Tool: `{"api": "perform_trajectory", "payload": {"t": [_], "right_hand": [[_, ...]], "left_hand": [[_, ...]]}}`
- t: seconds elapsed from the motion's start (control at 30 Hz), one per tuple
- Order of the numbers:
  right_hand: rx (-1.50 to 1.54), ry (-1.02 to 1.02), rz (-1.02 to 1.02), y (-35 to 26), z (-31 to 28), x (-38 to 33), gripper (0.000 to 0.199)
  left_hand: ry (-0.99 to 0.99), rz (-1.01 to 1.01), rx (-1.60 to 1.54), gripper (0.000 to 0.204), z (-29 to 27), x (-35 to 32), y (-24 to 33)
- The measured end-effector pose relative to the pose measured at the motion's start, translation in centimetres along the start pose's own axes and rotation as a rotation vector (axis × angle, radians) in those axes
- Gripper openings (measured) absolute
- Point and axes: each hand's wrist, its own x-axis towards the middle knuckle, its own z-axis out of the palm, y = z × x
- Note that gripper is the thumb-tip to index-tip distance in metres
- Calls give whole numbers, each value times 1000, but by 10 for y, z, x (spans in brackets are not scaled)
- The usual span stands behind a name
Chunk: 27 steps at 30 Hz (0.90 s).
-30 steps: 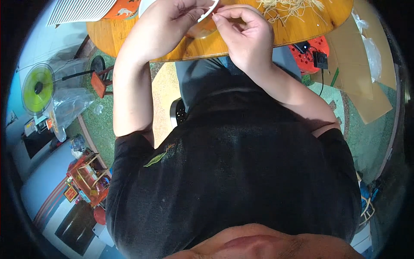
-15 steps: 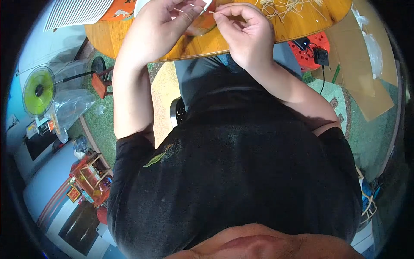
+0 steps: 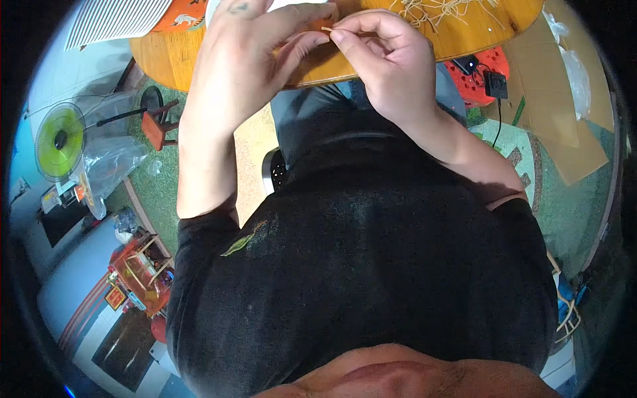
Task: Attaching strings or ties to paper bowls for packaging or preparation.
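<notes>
At the table's near side, my right hand [image 3: 398, 60] pinches a short, thin piece of beige string [image 3: 326, 28] between thumb and forefinger, its end poking out to the left. Facing it is my left hand [image 3: 242, 56], whose thumb and forefinger are spread on either side of that end without visibly gripping it. The left hand's other fingers are mostly hidden. Behind my left hand, a white rounded rim [image 3: 212, 12] shows only in part. Loose beige strings [image 3: 451, 12] lie tangled on the wooden table [image 3: 478, 36], beyond my right hand.
A white ribbed object [image 3: 116, 20] and an orange patterned item [image 3: 182, 16] sit at the table's far left. Below on the floor stand a green-bladed fan [image 3: 60, 139] and a red stool [image 3: 156, 129]. Flattened cardboard [image 3: 541, 93] and a black adapter [image 3: 495, 85] are at right.
My left hand has turned and come nearer, its thumb and forefinger spreading beside the string end. My right hand has shifted slightly right and nearer, still pinching the string.
</notes>
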Motion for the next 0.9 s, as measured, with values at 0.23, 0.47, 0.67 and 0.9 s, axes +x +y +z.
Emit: {"api": "perform_trajectory", "payload": {"t": [0.23,0.47,0.67,0.9], "right_hand": [[-54,-110,69,-18,1,0,9],[-1,-180,146,-18,1,0,9],[15,20,210,-28,12,5,4],[-20,54,233,-16,20,7,5]], "left_hand": [[378,315,-388,20,0,-3,-1],[0,74,-64,19,-25,-11,11],[152,-235,-307,26,-23,-7,10],[-172,-478,-399,19,-33,13,4]]}}
